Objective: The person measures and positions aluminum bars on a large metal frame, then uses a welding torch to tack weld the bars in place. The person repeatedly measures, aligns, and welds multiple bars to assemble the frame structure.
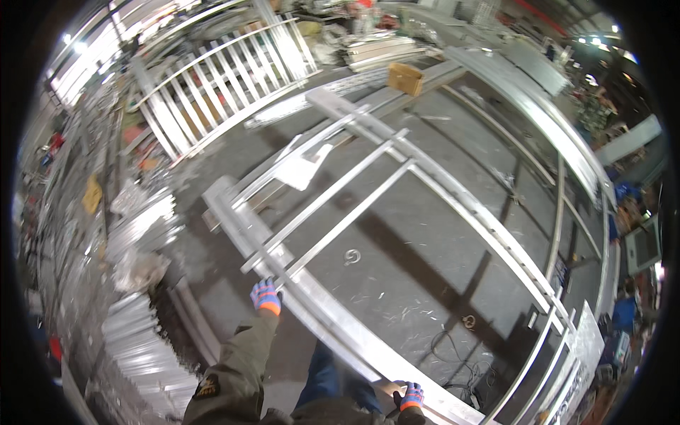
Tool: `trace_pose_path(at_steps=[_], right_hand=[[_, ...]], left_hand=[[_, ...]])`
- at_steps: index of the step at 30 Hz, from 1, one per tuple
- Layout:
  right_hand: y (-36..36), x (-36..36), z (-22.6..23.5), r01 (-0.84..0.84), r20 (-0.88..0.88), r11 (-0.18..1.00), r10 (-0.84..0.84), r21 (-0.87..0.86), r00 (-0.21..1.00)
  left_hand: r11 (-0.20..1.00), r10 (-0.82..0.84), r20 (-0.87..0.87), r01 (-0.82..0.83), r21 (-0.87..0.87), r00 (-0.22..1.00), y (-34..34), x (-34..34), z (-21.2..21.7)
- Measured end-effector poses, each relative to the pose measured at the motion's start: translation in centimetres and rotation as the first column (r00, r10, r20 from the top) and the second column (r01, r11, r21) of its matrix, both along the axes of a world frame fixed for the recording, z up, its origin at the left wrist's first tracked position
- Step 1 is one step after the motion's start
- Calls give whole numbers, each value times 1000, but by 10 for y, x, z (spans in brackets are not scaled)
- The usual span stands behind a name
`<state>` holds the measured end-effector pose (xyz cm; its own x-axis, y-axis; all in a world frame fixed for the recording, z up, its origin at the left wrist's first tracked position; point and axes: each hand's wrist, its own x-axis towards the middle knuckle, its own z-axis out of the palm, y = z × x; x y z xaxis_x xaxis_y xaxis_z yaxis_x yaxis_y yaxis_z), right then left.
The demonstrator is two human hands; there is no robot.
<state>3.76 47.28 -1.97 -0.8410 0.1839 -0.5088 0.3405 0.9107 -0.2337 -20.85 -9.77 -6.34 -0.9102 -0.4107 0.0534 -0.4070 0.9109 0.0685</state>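
Both hands wear purple-blue gloves with orange cuffs. My left hand [265, 295] is closed at the near end of a thin silver metal bar [352, 219], beside the wide near rail [322, 303]. This bar lies across the near rail and a long far rail [460, 193]. A second thin bar [322, 200] runs roughly parallel, its end poking past the near rail. At the bottom, my right hand [411, 397] lies on the near rail with its fingers stretched out; its palm is hidden.
A white sheet [303, 167] rests by the farther crossbars. A brown block [405, 78] sits on a beam at the back. Finished-looking railing [219, 85] stands far left. Stacked metal profiles [145, 354] lie at left. Cables [464, 379] trail over the floor inside the frame.
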Motion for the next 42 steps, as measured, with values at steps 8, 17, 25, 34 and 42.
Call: trace_pose_path(at_steps=[8,17,25,34,42], right_hand=[[-22,-25,-35,-74,-215,980,114,186,970],[-19,-49,-31,-73,372,955,-41,289,927],[-31,-47,19,-148,384,947,28,285,923],[-13,4,11,453,-13,876,-457,167,889],[43,81,-87,959,-102,-284,-953,-21,-285]], left_hand=[[967,98,277,-158,202,956,-14,-22,-22],[917,-144,116,88,389,983,-59,11,-37],[972,-81,266,17,234,960,-68,45,-21],[-238,84,673,-642,729,734,76,11,-61],[-430,286,794,-668,607,536,122,-30,-39]])
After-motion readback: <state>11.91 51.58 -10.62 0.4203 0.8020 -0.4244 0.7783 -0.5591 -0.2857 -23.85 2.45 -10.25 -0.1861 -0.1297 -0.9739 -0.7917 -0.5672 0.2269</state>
